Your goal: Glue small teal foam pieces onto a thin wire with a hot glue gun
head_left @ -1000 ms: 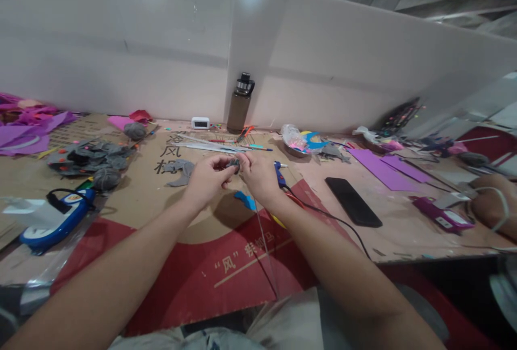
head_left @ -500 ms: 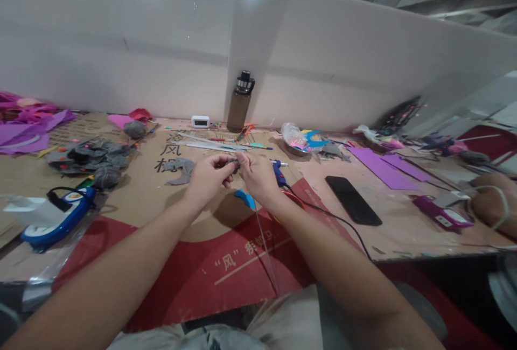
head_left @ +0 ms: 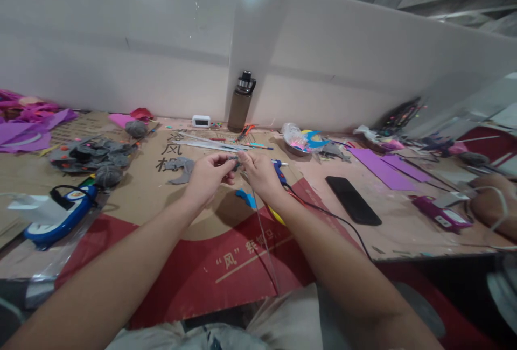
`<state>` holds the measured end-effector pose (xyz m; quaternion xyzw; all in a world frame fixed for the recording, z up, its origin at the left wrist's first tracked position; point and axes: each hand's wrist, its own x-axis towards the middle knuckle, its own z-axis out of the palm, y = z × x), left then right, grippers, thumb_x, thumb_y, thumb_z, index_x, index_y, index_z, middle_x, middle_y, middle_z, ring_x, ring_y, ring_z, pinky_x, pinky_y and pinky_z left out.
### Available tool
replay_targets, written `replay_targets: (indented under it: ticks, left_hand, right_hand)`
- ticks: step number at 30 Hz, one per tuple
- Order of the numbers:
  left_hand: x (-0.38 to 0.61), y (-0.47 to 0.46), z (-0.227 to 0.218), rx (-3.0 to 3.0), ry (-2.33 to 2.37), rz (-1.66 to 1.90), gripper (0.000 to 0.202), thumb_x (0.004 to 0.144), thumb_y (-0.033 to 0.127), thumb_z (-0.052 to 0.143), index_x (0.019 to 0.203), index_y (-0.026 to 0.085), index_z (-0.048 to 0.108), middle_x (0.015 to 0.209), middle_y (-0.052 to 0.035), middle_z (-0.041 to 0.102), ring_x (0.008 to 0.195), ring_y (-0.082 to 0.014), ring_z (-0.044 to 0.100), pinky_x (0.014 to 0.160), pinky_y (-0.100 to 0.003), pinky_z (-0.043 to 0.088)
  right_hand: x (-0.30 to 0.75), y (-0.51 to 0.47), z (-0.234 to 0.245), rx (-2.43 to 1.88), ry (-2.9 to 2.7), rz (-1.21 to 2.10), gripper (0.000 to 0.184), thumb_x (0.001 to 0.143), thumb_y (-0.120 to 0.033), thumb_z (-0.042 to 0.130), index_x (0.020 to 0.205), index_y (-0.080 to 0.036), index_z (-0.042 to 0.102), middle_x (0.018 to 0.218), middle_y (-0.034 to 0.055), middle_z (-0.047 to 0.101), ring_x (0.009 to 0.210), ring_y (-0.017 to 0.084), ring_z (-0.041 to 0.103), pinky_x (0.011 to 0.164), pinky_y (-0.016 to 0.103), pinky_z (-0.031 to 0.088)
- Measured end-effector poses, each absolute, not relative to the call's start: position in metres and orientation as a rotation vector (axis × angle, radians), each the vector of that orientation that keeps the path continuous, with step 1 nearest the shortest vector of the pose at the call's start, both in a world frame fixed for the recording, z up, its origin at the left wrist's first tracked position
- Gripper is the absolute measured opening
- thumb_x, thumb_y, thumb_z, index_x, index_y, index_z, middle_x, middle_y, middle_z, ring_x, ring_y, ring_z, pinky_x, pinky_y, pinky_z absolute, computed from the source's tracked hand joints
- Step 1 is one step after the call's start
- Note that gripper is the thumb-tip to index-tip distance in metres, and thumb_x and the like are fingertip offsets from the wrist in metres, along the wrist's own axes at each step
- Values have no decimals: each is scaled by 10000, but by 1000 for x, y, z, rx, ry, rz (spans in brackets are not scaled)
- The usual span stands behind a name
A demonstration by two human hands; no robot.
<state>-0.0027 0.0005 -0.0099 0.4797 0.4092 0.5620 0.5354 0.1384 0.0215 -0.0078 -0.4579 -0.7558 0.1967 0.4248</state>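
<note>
Grey material (head_left: 235,162) is pinched between both hands (head_left: 205,176) above brown cardboard (head_left: 139,196).

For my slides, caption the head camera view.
Two hands hold a small gray piece over cardboard, a bottle behind.

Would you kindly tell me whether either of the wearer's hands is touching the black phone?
No, the phone lies on the table, apart from the left hand and right hand.

Beyond the person's left hand (head_left: 207,177) and right hand (head_left: 262,176) stand one bottle (head_left: 239,106) and one white device (head_left: 201,121); rightward, one phone (head_left: 353,200), two purple sheets (head_left: 378,170); leftward, two grey balls (head_left: 108,177).
</note>
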Motion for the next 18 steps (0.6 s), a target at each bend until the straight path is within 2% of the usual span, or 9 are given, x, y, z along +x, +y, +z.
replay_targets:
  ticks: [4, 8, 10, 13, 15, 16, 18]
  left_hand:
    - [-7, 4, -11, 1101, 954, 1370, 294, 635, 348, 780, 804, 135, 667, 656, 3, 604, 525, -67, 516, 493, -198, 444]
    - [-10, 7, -11, 1060, 945, 1389, 285, 627, 320, 788, 792, 129, 656, 637, 8, 595, 512, -63, 517, 481, -189, 436]
    - [-11, 8, -11, 1051, 949, 1404, 273, 632, 307, 782, 791, 127, 653, 628, 9, 593, 505, -63, 518, 476, -186, 434]
    - [-13, 10, -12, 1085, 988, 1441, 247, 654, 304, 759, 789, 131, 645, 613, 10, 592, 497, -70, 524, 476, -192, 438]
    - [-14, 11, -12, 1151, 1049, 1466, 245, 666, 313, 744, 804, 137, 644, 620, 10, 599, 501, -80, 537, 480, -200, 449]
    - [-14, 11, -11, 1183, 1080, 1476, 250, 669, 318, 741, 814, 140, 645, 624, 12, 601, 504, -85, 542, 482, -205, 455]
    - [-15, 11, -12, 1213, 1111, 1487, 256, 669, 324, 739, 824, 142, 647, 626, 14, 602, 508, -91, 549, 493, -215, 471]
  right_hand:
    - [142, 20, -9, -1115, -1939, 416, 291, 949, -403, 360, 772, -207, 484, 681, -16, 506, 639, 134, 475, 606, 257, 340]
    - [146, 21, -12, -1059, -1942, 568, 130, 910, -338, 446, 924, -215, 488, 670, -44, 460, 615, 123, 464, 604, 249, 375]
    - [145, 20, -14, -1021, -1901, 641, 172, 874, -342, 510, 987, -215, 483, 713, -40, 484, 641, 120, 489, 626, 256, 406]
    - [141, 14, -17, -1020, -1742, 820, 397, 754, -370, 664, 1042, -211, 441, 870, 3, 560, 715, 127, 559, 647, 276, 454]
    - [137, 9, -20, -1051, -1656, 970, 523, 652, -373, 751, 1027, -213, 423, 890, 10, 583, 704, 136, 583, 611, 279, 466]
    - [135, 7, -21, -1065, -1646, 1006, 526, 622, -362, 771, 995, -213, 432, 850, -4, 584, 674, 135, 578, 587, 275, 462]
    - [133, 4, -22, -1084, -1679, 937, 391, 635, -328, 760, 880, -204, 482, 748, -28, 567, 631, 126, 548, 575, 271, 447]
